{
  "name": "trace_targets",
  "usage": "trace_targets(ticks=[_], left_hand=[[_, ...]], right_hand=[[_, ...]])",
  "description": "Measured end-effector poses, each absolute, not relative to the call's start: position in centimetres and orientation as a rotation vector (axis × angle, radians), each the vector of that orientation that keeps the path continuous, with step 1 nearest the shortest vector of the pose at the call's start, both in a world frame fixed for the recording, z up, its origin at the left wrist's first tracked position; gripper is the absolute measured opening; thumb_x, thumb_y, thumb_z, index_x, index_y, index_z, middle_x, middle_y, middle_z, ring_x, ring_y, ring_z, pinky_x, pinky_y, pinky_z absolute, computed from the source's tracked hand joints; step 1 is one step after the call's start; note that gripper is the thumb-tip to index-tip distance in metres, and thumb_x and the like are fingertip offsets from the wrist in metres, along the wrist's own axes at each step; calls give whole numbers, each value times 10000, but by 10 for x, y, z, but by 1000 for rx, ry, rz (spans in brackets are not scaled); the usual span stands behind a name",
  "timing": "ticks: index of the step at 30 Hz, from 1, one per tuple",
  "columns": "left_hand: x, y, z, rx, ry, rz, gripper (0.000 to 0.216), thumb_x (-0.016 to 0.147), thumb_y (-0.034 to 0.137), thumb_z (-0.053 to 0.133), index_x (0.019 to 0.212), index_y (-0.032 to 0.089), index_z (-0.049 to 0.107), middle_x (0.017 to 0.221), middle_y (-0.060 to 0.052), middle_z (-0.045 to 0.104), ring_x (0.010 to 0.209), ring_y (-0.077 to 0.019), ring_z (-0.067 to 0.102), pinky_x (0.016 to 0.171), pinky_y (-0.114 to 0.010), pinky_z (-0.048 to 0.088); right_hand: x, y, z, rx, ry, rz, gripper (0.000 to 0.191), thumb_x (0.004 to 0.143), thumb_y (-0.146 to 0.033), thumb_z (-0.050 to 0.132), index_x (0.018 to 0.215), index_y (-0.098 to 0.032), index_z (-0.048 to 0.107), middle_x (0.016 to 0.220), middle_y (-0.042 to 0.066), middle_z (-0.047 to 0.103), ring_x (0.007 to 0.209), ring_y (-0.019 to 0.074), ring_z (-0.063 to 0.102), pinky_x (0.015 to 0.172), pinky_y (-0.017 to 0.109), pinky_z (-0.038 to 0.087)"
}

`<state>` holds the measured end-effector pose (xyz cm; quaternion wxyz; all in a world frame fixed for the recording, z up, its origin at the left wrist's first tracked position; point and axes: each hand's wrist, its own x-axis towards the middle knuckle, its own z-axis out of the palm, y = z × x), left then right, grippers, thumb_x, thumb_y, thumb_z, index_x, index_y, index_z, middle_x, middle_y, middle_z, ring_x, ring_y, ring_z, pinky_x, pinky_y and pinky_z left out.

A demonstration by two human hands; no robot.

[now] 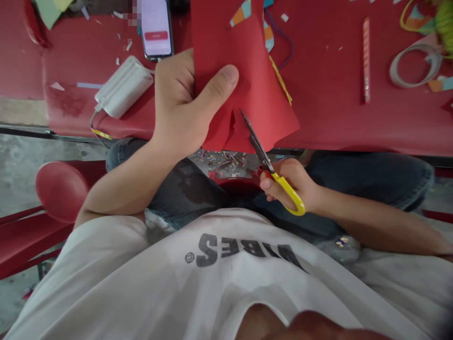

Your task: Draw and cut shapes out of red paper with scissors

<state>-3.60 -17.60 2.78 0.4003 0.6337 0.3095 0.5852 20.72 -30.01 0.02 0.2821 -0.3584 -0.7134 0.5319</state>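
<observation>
A sheet of red paper (255, 80) hangs over the table's near edge, gripped by my left hand (187, 99) with the thumb on top and the fingers hidden beneath. A cut runs up into its lower edge. Yellow-handled scissors (260, 148) are in my right hand (292, 182), their blades pointing up and left at the paper near the cut. The blades look nearly closed. Whether they touch the paper, I cannot tell. Part of the handle is hidden by my fingers.
A lit phone (156, 33) and a white power bank (123, 87) with a cable lie left on the red table (329, 108). At right are a striped pencil (366, 61) and a tape roll (394, 71). A red chair (62, 191) stands lower left. Paper scraps litter the floor.
</observation>
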Motion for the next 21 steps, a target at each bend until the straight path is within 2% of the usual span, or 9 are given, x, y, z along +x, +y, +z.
trace_targets(ticks=[2,4,10,13,16,21], left_hand=[[-32,-190,34,1421,942,1482,553,1019,653,809,830,149,684,837,-1,605,834,-142,642,768,-258,512],[-28,-203,39,1324,986,1485,571,1028,708,755,900,155,698,899,-14,644,922,-178,702,817,-287,570],[-31,-206,39,1298,995,1489,545,1017,700,778,1021,159,722,1011,-35,714,1050,-219,749,895,-336,647],[-43,-181,27,1477,908,1469,459,1001,597,866,988,152,753,961,-20,734,948,-181,739,839,-307,642],[-51,-158,15,1753,519,1485,242,1034,358,881,999,128,813,906,-9,774,826,-134,725,779,-263,610],[-51,-155,6,1699,468,1557,152,1029,278,870,1081,135,853,999,-26,824,860,-155,759,808,-287,637]], right_hand=[[208,-298,3,-923,-1919,1415,599,1127,-477,663,635,-173,509,573,-27,460,530,74,364,569,292,232],[209,-297,4,-911,-1910,1406,591,1134,-475,645,641,-173,521,567,-25,473,519,72,366,562,285,238],[213,-297,3,-905,-1817,1467,554,1109,-475,686,663,-161,589,549,-7,567,484,67,500,513,218,323],[217,-297,1,-899,-1690,1624,548,1081,-506,732,675,-157,615,563,-3,595,475,85,611,467,174,395],[221,-298,1,-889,-1589,1743,550,1057,-535,759,686,-156,611,609,-4,595,489,105,666,449,158,464],[224,-299,4,-873,-1515,1825,586,1066,-611,728,711,-160,606,643,1,607,505,107,671,457,162,487]])
